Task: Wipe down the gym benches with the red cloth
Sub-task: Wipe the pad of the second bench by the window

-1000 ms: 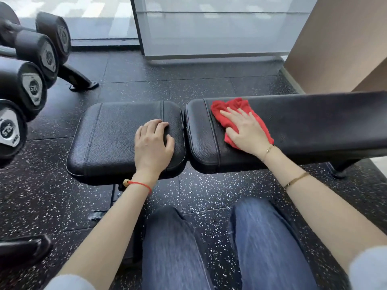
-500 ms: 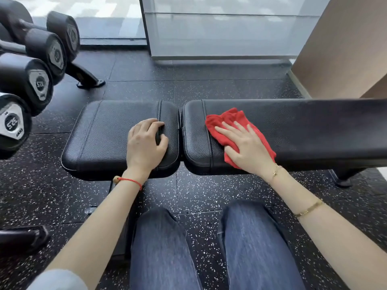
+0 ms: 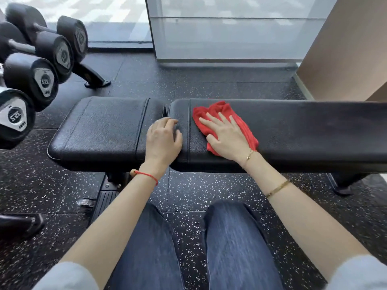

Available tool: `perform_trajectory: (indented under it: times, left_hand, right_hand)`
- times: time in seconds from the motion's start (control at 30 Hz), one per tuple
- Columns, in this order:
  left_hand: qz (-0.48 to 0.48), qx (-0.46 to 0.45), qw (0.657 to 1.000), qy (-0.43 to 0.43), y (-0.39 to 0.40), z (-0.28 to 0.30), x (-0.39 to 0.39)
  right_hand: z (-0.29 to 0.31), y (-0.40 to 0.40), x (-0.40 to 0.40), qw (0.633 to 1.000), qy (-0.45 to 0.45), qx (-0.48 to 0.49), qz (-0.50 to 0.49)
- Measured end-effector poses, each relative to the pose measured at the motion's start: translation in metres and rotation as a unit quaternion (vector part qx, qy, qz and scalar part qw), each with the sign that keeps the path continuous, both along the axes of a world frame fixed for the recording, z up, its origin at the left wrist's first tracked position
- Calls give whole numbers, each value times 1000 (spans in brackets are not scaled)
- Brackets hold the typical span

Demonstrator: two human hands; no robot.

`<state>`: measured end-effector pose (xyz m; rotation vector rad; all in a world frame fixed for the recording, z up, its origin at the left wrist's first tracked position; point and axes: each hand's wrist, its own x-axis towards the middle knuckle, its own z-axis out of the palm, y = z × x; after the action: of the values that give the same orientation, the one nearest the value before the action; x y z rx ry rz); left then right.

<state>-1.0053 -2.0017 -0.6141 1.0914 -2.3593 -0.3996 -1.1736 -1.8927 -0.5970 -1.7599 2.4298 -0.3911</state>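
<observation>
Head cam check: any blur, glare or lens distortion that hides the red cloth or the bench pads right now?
Head view: daylight from the glass panel is even, with no glare on the long pad; the red cloth and right hand are sharp; the jeans show motion blur; wide-angle distortion bulges the dumbbells at the left edge; the left hand across the pad gap is clear.

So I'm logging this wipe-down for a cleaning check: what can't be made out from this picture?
- Long bench pad, head view: its right end is cut off by the frame edge.
- Red cloth: the right hand covers its middle.
- Left hand: its fingertips curl out of sight at the pad gap.
- Dumbbells: labels too small.
</observation>
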Motion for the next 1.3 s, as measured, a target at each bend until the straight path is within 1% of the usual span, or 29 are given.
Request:
perform_trajectory:
  times: [0.07,0.13,0.27,0.37,0.43,0.53,0.63,0.7,0.73,0.8,0.87,0.93,1.0,1.1,1.23,1.3]
  left_hand:
    - [-8,-4,1000,-1,14,-2,-16]
    - [-10,-15,1000,-5,22,-5,-26]
    - [-7,-38,999,-15,29,-8,-40]
    - [-10,-42,999,-16,34,-8,-50]
    - [-2,-49,998,-30,37,-11,-54]
    - [16,-58,998,-32,38,-16,-55]
    - [21,-69,997,-25,39,-18,-56]
    - [21,-72,997,-24,39,-18,-56]
    - [22,-73,997,-23,40,-18,-56]
    - [26,-73,997,-23,40,-18,-56]
    - [32,-75,996,-26,42,-17,-58]
    - [36,-79,996,-32,42,-16,-59]
    - [38,-79,995,-37,41,-17,-59]
    - [41,-80,995,-38,40,-18,-60]
    - [43,-87,995,-33,39,-19,-59]
    - [41,-88,995,-29,38,-20,-58]
  right_hand:
    - [-3,24,1,1000,9,-17,22]
    - [-5,46,-9,999,14,-30,15]
    - [-7,71,-52,999,14,-21,-46]
    - [-6,62,-79,994,6,-4,-107]
    - [-3,48,-85,992,9,8,-129]
    - [-3,42,-78,994,12,23,-107]
    - [-6,67,-72,999,13,5,-43]
    - [-7,84,-80,999,8,-6,-33]
    - [-8,89,-88,999,7,-6,-42]
    - [-9,90,-111,996,10,3,-90]
    - [-7,80,-131,988,16,17,-155]
    - [-5,61,-136,982,16,29,-184]
    - [-4,40,-126,985,13,32,-166]
    - [-2,23,-97,995,2,28,-94]
    - [-2,44,-63,1000,8,8,3]
    - [-3,67,-62,1000,6,1,24]
